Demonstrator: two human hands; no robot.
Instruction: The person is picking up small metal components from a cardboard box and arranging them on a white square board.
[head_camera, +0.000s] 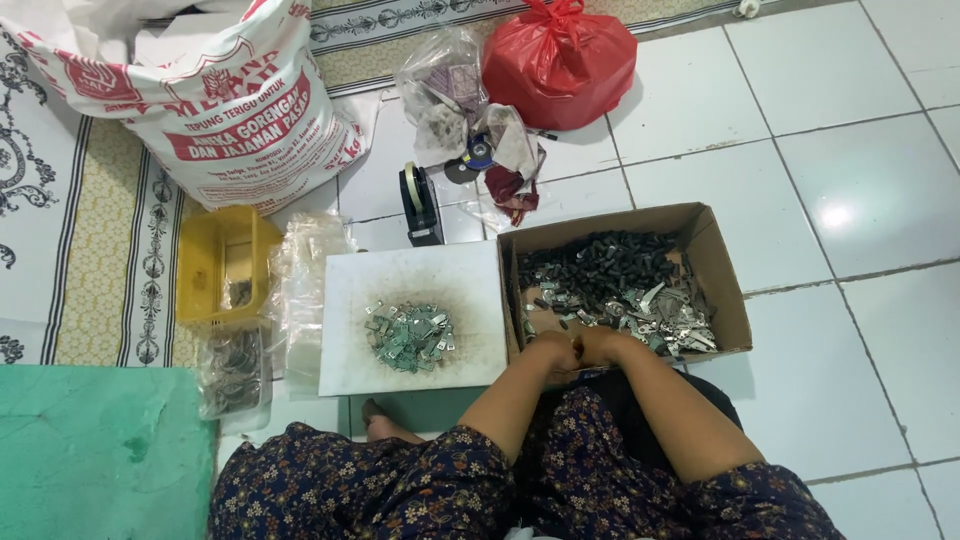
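Here, from the head view, I see both hands meeting at the near edge of the box (715, 260), which sits on the white tile floor (850, 150) just in front of my knees. The left hand (556, 350) is curled into a loose fist over the box's near corner; the right hand (598, 346) is curled the same way and touches it. Something small seems pinched between them, but I cannot tell what, nor how tightly the fingers close.

Inside the box lie dark caps (600, 262) heaped toward the far side and silvery metal clips (665, 322) spread toward the near right. The hands are right beside the clips.

Just left of the box, touching its side, lies a white board (400, 270) with a smudged middle, and on it a small pile of pieces (408, 334), greenish and metallic. Further left stand a yellow crate (210, 265) and clear plastic bags (300, 290). Beyond the board stands a black tape dispenser (420, 205). A large printed sack (210, 110) leans at the far left, and a red bag (560, 60) sits at the top, with crumpled clear bags (450, 90) beside it. A green mat (90, 450) lies at the near left.
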